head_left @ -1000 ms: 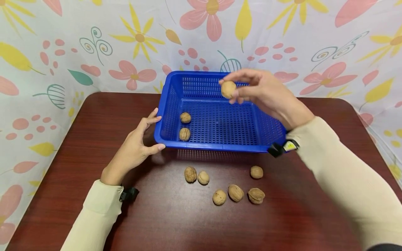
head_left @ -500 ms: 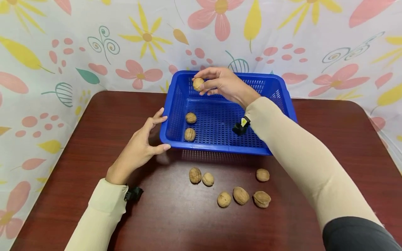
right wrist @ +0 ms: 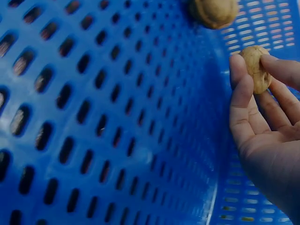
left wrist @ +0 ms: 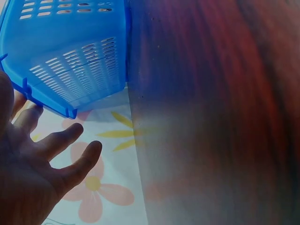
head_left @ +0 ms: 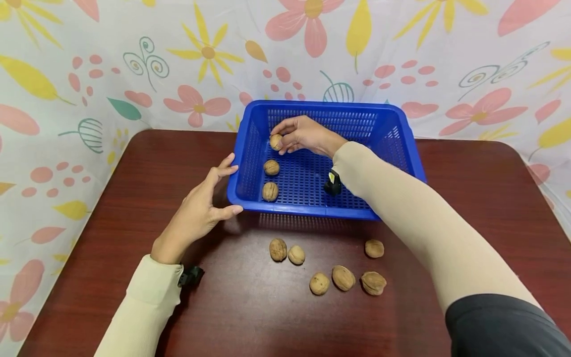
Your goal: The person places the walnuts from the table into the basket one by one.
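Inside the far left of the blue plastic basket, my right hand pinches a walnut between thumb and fingers. The right wrist view shows that walnut at the fingertips, close to the perforated wall. Two more walnuts lie in the basket along its left side, a nearer walnut and a farther walnut. At the basket's near left corner my left hand rests on the rim, thumb at the front and fingertips at the left side. Its fingers look spread and loosely extended in the left wrist view.
Several walnuts lie on the dark wooden table in front of the basket, among them a dark walnut at left and a ridged walnut at right. A flower-printed cloth hangs behind the table.
My right hand has carried its walnut leftward over the basket, then down towards the floor at the far left. My left hand stays at the rim; the view has shifted slightly.
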{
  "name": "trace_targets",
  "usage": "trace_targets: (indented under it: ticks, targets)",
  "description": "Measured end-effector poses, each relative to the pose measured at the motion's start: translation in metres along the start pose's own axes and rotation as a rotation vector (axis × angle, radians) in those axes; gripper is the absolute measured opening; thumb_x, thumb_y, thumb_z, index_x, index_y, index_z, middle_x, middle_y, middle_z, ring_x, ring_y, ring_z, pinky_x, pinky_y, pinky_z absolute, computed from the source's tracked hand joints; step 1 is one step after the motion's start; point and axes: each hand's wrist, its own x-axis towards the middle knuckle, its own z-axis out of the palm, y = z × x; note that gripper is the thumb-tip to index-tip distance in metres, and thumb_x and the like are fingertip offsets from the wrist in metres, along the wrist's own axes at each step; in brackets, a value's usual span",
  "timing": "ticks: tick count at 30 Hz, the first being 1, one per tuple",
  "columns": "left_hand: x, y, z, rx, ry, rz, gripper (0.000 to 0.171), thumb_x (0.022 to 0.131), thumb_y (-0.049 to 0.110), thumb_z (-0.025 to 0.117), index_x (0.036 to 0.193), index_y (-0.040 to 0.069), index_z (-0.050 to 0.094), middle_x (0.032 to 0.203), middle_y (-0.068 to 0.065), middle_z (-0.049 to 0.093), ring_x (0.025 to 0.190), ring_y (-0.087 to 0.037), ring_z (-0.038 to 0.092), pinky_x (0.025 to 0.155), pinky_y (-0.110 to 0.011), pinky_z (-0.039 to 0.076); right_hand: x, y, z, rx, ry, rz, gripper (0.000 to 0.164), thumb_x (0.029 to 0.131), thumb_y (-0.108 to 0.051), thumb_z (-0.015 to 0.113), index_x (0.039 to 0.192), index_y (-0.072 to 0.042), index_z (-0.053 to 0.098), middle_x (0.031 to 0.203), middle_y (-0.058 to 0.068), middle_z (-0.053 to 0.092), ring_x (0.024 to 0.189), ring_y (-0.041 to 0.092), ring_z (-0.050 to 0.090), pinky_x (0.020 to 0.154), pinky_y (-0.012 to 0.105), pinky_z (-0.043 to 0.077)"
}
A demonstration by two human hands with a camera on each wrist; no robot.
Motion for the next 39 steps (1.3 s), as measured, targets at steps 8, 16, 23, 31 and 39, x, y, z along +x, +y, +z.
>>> trace_targets:
  ticks: [8, 16, 23, 31, 39]
  targets:
    - [0.000, 0.002, 0.001, 0.001, -0.006, -0.019, 0.082, 0.091, 0.029, 0.082, 0.157, 0.011, 0.037, 0.176, 0.012, 0.019, 0.159, -0.030, 0.031, 0.122, -0.061, 0.033, 0.005, 0.009, 0.004, -0.054, -0.002, 0.021, 0.036, 0.101, -0.003, 0.064, 0.136, -0.005, 0.065, 0.111, 0.005, 0.074, 0.091, 0.022, 0.074, 0.086, 0.037, 0.058]
    - [0.000, 0.003, 0.001, 0.006, -0.006, -0.025, 0.083, 0.091, 0.029, 0.082, 0.158, 0.012, 0.037, 0.176, 0.012, 0.019, 0.159, -0.031, 0.031, 0.122, -0.060, 0.033, 0.008, 0.012, 0.009, -0.105, 0.016, 0.002, 0.036, 0.101, -0.005, 0.063, 0.136, -0.007, 0.066, 0.118, 0.010, 0.073, 0.093, 0.023, 0.074, 0.084, 0.036, 0.058]
    - [0.000, 0.004, 0.000, 0.004, 0.000, -0.021, 0.083, 0.091, 0.028, 0.083, 0.157, 0.011, 0.037, 0.176, 0.011, 0.019, 0.158, -0.031, 0.032, 0.123, -0.059, 0.033, 0.008, 0.009, 0.011, -0.137, 0.009, 0.013, 0.039, 0.101, -0.006, 0.063, 0.140, -0.007, 0.064, 0.128, 0.014, 0.071, 0.097, 0.024, 0.074, 0.086, 0.036, 0.058]
    - [0.000, 0.003, 0.000, 0.009, 0.012, -0.006, 0.084, 0.091, 0.027, 0.084, 0.158, 0.011, 0.036, 0.175, 0.011, 0.020, 0.158, -0.030, 0.033, 0.123, -0.057, 0.033, 0.007, 0.005, 0.013, -0.160, -0.003, 0.021, 0.042, 0.102, -0.008, 0.063, 0.144, -0.009, 0.062, 0.136, 0.013, 0.068, 0.103, 0.028, 0.072, 0.092, 0.041, 0.057]
    - [0.000, 0.002, 0.001, 0.006, 0.009, -0.007, 0.084, 0.091, 0.031, 0.083, 0.157, 0.012, 0.037, 0.175, 0.012, 0.020, 0.158, -0.029, 0.033, 0.124, -0.056, 0.034, -0.004, -0.009, 0.003, -0.238, -0.031, 0.036, 0.049, 0.104, -0.011, 0.063, 0.152, -0.012, 0.055, 0.153, 0.007, 0.059, 0.111, 0.033, 0.072, 0.098, 0.043, 0.057]
